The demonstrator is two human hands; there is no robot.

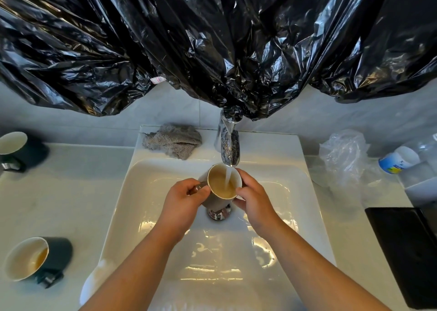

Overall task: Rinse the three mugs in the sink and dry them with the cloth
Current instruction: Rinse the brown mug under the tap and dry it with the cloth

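Fingers (199, 188) of left hand (182, 203) are curling round the mug (220, 180) handle; right hand (254, 198) is clasping its right wall, steadying the mouth under the running tap (228, 145), over the sink (146, 192), so water (228, 175) is filling it.

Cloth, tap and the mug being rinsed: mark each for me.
Grey cloth (173, 141): head view, middle of its folds.
Chrome tap (229, 149): head view, spout.
Grey mug (217, 184): head view, inner wall.
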